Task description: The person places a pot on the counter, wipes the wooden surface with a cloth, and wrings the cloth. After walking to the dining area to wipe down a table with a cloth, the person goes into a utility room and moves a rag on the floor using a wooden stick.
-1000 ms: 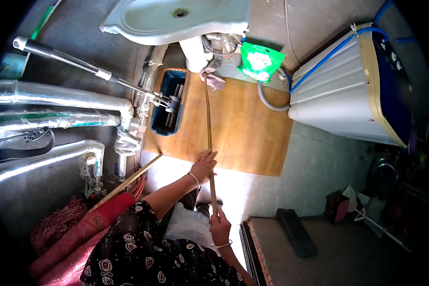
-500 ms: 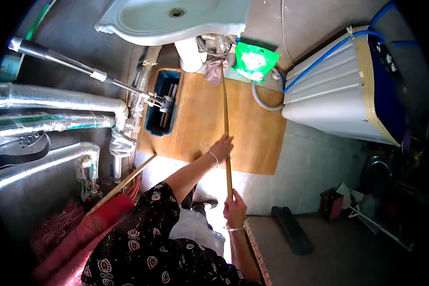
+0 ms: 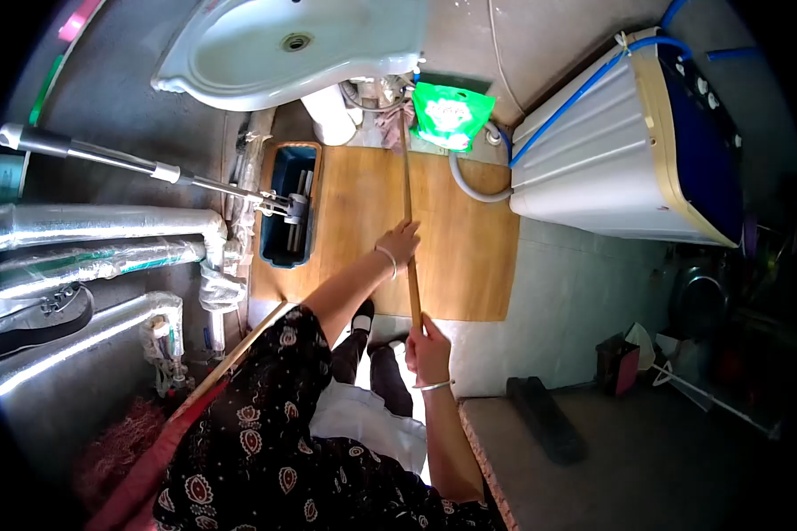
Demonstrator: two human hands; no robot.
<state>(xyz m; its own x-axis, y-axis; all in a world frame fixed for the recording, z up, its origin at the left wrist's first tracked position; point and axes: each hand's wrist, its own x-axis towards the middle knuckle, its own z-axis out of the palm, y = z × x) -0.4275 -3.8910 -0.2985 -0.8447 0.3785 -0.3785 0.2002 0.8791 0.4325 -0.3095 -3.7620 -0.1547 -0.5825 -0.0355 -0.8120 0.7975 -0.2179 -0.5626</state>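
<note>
A long wooden handle (image 3: 410, 190) slants away from me across a wood-patterned mat (image 3: 354, 199). At its far end is a bunched pinkish cloth (image 3: 394, 130), so it looks like a mop, lying beneath the sink beside a green bag (image 3: 452, 117). My left hand (image 3: 398, 244) is wrapped around the handle partway up. Lower down, closer to my body, my right hand (image 3: 429, 352) grips the same handle near its end. Part of the cloth is hidden close to the bag and pipes.
A white sink (image 3: 230, 53) overhangs the back. To the left are a dark bucket (image 3: 279, 199) holding a flat-mop head, and foil-wrapped pipes (image 3: 97, 226). A washing machine (image 3: 584, 146) stands at right. Another wooden stick (image 3: 239, 350) leans near my left arm.
Both hands have moved forward with the mop, and its cloth sits farther in, closer to the green bag. The camera view has shifted a little. My feet show more clearly.
</note>
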